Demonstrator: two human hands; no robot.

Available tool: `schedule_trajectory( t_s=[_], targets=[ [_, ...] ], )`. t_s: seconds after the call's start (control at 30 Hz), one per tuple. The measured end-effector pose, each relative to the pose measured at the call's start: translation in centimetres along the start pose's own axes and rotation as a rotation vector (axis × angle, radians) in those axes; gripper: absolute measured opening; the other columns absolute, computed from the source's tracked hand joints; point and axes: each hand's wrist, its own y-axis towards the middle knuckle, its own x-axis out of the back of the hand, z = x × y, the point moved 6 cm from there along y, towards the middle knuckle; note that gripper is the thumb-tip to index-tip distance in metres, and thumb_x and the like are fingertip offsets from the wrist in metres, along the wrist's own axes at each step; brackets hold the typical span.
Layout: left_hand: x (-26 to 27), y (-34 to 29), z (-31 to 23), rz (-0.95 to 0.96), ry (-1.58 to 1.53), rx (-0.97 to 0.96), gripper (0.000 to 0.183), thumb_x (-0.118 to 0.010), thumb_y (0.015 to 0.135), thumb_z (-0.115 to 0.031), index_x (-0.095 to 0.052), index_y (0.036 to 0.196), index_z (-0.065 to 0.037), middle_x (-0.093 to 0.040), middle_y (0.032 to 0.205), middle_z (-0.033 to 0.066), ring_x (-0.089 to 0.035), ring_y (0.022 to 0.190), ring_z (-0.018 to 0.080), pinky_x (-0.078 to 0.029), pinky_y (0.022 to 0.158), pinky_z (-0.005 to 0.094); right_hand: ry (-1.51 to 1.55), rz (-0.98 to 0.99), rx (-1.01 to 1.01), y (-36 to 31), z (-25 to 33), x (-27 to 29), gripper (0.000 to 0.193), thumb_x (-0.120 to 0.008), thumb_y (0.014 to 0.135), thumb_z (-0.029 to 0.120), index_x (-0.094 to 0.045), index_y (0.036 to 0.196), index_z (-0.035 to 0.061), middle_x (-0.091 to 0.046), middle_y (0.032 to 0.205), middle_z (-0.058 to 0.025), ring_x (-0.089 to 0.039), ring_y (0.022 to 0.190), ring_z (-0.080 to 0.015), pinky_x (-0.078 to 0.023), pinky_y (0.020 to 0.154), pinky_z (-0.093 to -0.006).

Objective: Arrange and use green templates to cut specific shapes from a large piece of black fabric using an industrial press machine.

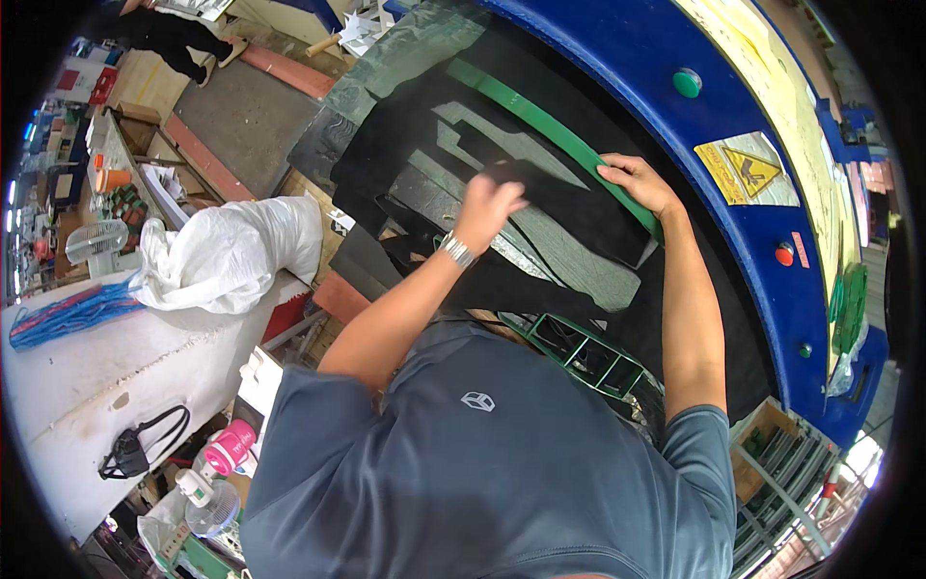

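Note:
My right hand [640, 183] grips the edge of a long, narrow green strip [526, 109], its thumb and fingers around it. The strip lies across a black sheet [405, 125] and bends in the picture. Over the sheet's middle is my left hand [490, 207], smeared by motion, with a metal-band watch on the wrist. Whether its fingers hold anything cannot be made out. Under it, long cut-out openings in the black sheet show a scuffed grey surface [588, 261]. Close to my body lies a green ladder-like frame [588, 357].
A blue machine [637, 72] curves along the far right, with a green button [687, 83], a red button [784, 254] and a yellow warning label [750, 172]. A white sack [231, 253] rests on a white table [72, 405] at left. Another person [174, 41] stands at upper left.

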Motion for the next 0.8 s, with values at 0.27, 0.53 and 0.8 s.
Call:
schedule_trajectory(
  t_s=[0.27,0.53,0.8],
  targets=[
    [2.3,-7.8,-9.2,0.114,-0.204,-0.217,0.038,-0.05,0.1,-0.007,-0.05,0.137,0.0,-0.07,0.119,0.0192,-0.075,0.1,0.036,-0.061,0.093,0.0484,-0.42,-0.411,0.234,-2.0,3.2,0.2,0.048,-0.083,0.087,0.033,-0.073,0.125,0.0053,-0.06,0.147,-0.02,-0.058,0.135,-0.0356,-0.045,0.113,-0.0417],
    [-6.3,-9.9,-15.1,0.584,0.318,0.013,0.028,-0.062,0.102,-0.001,-0.062,0.13,0.005,-0.073,0.118,0.0101,-0.069,0.109,0.0141,-0.057,0.094,0.03,0.279,-0.359,0.655,-8.9,16.6,-1.2,0.061,-0.08,0.091,0.043,-0.067,0.136,0.0045,-0.058,0.149,-0.0159,-0.051,0.144,-0.0306,-0.04,0.118,-0.0431],
    [-12.5,-10.3,-18.8,0.852,0.654,0.112,0.039,-0.074,0.094,0.003,-0.062,0.132,0.005,-0.074,0.115,0.0091,-0.068,0.106,0.0102,-0.055,0.093,0.0259,0.114,0.277,0.38,-18.5,19.2,-2.5,0.029,-0.085,0.09,0.024,-0.072,0.092,-0.0013,-0.065,0.07,0.001,-0.06,0.066,-0.0062,-0.048,0.064,-0.0262]
  ],
)
